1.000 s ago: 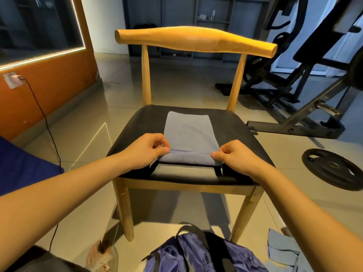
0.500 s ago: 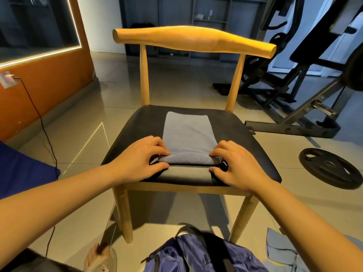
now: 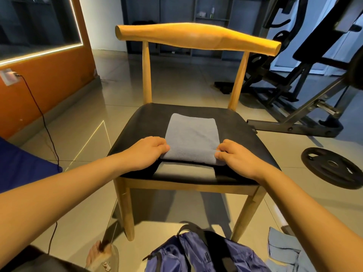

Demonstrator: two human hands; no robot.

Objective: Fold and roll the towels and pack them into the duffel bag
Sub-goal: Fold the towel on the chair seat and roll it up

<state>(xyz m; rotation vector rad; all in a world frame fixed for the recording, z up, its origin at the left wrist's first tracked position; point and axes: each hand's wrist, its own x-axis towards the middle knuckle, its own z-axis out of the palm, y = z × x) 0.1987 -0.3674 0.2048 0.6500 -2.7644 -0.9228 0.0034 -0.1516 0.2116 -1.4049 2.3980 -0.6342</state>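
Well, my left hand (image 3: 145, 152) and right hand (image 3: 237, 158) curl their fingers round the rolled near edge of the towel (image 3: 193, 132), lying on the chair seat (image 3: 149, 118); if one side outruns the other, the roll likely skews; slack grip loosens it.

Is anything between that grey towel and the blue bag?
Nothing visible. The towel lies on the chair seat, its near end held by the left hand and right hand; the bag sits on the floor just in front.
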